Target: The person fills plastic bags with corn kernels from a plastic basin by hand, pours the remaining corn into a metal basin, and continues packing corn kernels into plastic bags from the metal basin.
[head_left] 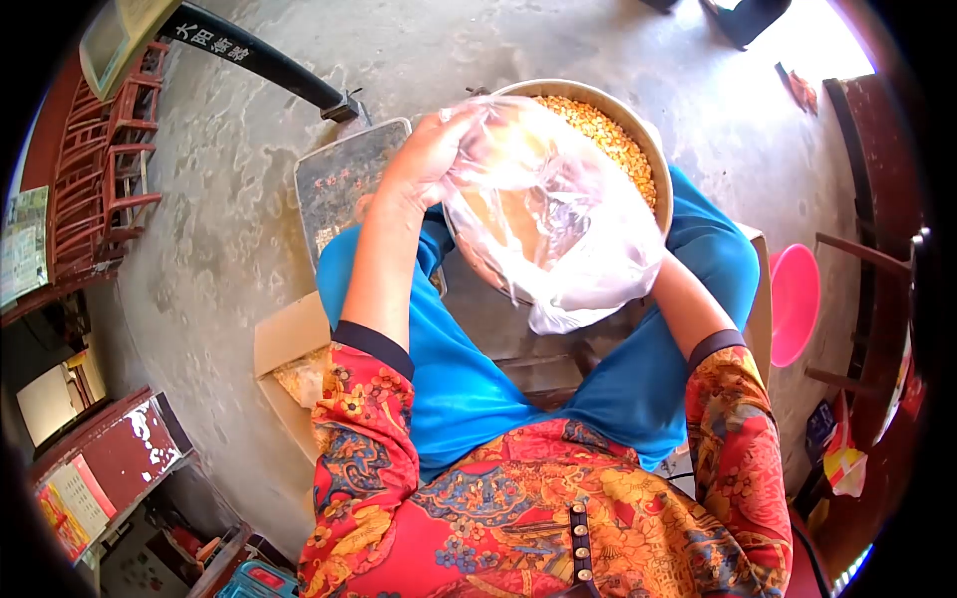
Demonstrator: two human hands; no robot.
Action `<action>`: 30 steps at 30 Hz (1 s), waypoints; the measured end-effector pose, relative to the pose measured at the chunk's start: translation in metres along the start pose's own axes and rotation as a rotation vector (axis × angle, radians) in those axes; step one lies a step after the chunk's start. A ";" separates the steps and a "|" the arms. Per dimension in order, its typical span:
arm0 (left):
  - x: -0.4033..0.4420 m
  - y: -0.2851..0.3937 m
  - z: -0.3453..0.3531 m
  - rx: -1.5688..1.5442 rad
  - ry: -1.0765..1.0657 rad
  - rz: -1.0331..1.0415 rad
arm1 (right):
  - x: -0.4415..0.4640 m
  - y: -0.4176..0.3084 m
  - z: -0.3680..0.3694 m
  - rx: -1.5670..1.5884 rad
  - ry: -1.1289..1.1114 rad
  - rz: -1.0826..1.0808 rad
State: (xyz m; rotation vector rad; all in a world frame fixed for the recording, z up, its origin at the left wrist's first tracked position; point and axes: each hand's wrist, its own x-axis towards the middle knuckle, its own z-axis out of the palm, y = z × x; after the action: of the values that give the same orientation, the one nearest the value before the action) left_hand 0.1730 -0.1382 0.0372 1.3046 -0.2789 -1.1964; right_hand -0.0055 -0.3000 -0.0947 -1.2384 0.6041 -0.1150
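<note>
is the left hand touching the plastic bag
Touching. The head view shows the left hand holding the near-transparent plastic bag by its edge, with no gap between them.

I wear a red blouse (464,533) patterned with flowers in yellow, orange and blue, its loose sleeves (361,429) ending in plain dark cuffs (373,348). Round shiny buttons (581,531) line a dark placket (580,564); my trousers (464,389) are bright blue.
</note>
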 end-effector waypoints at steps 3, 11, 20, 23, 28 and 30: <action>0.002 -0.010 -0.008 0.316 -0.196 -0.007 | 0.004 0.000 -0.005 -0.137 -0.013 -0.094; 0.023 -0.043 0.000 0.848 -0.038 0.109 | 0.007 -0.038 -0.009 -0.207 0.103 -0.062; 0.021 -0.033 0.031 1.123 0.340 0.362 | -0.037 -0.146 0.041 0.509 -0.285 -0.049; 0.023 -0.028 0.035 1.052 0.335 0.398 | -0.050 -0.141 0.068 0.538 -0.330 0.047; 0.022 -0.024 0.030 1.027 0.361 0.389 | -0.033 -0.093 0.057 0.177 -0.246 0.061; 0.024 -0.025 0.024 0.938 0.279 0.366 | -0.024 -0.084 0.049 -0.683 -0.300 -0.410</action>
State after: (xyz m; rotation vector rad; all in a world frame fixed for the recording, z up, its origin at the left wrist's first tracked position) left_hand 0.1524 -0.1664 0.0135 2.0822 -0.8996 -0.5389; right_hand 0.0186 -0.2772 0.0001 -1.9904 0.1084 -0.0623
